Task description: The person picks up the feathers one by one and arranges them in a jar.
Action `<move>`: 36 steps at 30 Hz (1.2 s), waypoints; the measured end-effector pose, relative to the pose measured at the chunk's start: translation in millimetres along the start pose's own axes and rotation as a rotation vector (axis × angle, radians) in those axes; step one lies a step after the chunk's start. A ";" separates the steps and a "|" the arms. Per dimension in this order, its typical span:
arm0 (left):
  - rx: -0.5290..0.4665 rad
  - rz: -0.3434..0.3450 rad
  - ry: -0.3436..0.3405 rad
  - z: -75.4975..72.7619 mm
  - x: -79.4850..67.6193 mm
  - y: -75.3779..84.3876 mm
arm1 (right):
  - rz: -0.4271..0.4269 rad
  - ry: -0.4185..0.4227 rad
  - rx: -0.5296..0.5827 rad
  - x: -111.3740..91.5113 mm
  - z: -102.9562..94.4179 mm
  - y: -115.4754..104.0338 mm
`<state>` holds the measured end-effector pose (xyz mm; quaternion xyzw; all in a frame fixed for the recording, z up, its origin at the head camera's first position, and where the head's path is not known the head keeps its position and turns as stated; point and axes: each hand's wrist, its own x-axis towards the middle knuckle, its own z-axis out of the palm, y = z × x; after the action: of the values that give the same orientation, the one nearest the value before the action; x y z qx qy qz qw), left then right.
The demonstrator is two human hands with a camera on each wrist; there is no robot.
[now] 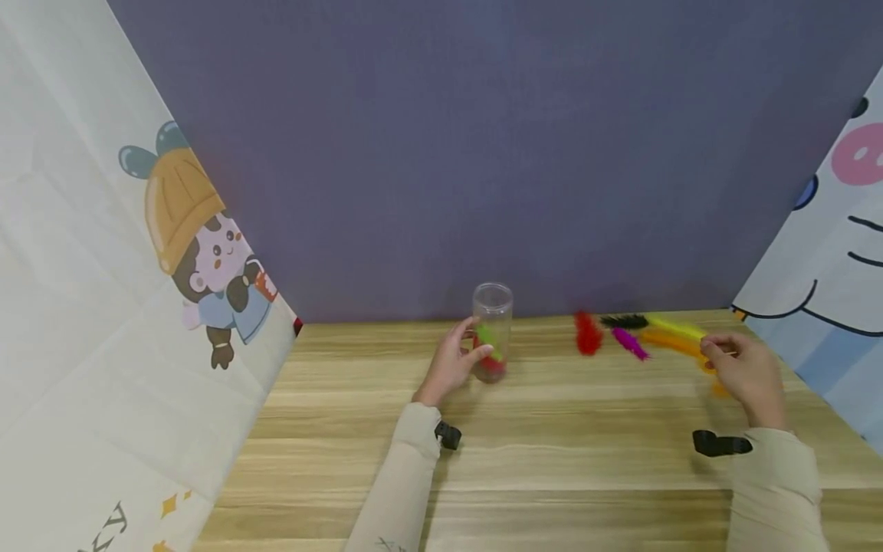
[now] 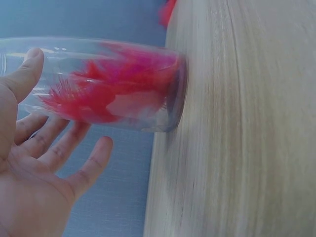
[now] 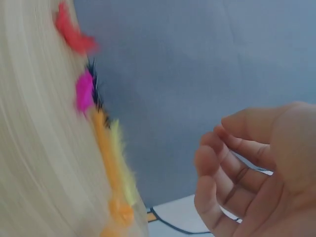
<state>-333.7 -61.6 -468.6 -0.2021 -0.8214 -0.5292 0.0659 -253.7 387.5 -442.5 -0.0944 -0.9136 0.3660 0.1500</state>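
Observation:
A clear glass jar (image 1: 502, 318) stands upright on the table. Red and magenta feathers (image 2: 118, 91) lie inside its lower part, and a green piece shows there in the head view. My left hand (image 1: 451, 362) holds the jar from its left side, thumb in front and fingers behind. Over to the right, my right hand (image 1: 752, 376) hovers above orange feathers (image 1: 669, 340) and a yellow feather (image 1: 676, 328). Its fingers (image 3: 206, 160) are loosely bent with the thumb close to the index finger, and nothing shows between them.
A red feather (image 1: 588, 334), a black feather (image 1: 624, 321) and a magenta feather (image 1: 631, 343) lie near the wooden table's (image 1: 552, 460) back edge. Behind rises a grey-blue panel (image 1: 483, 153). Printed cloths (image 1: 83, 268) flank both sides.

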 end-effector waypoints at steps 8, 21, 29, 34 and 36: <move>0.006 -0.001 0.003 -1.2 0.2 -0.2 | 0.105 -0.033 0.000 0.6 -9.9 21.8; -0.011 0.003 0.005 -1.3 -1.0 -0.5 | 0.225 -0.187 -0.144 -2.0 -14.0 52.1; -0.002 -0.015 -0.001 -2.4 -2.1 2.9 | 0.407 -0.284 -0.263 -0.8 -4.9 61.4; 0.006 -0.019 0.002 -2.0 -1.8 3.8 | 0.459 -0.267 -0.324 -0.6 1.7 63.9; 0.003 -0.017 0.005 -1.6 -1.5 3.6 | 0.474 -0.258 -0.340 -0.5 4.1 65.1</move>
<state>-331.0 -62.1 -465.4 -0.1934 -0.8238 -0.5290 0.0637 -250.6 431.3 -490.9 -0.2813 -0.9257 0.2416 -0.0746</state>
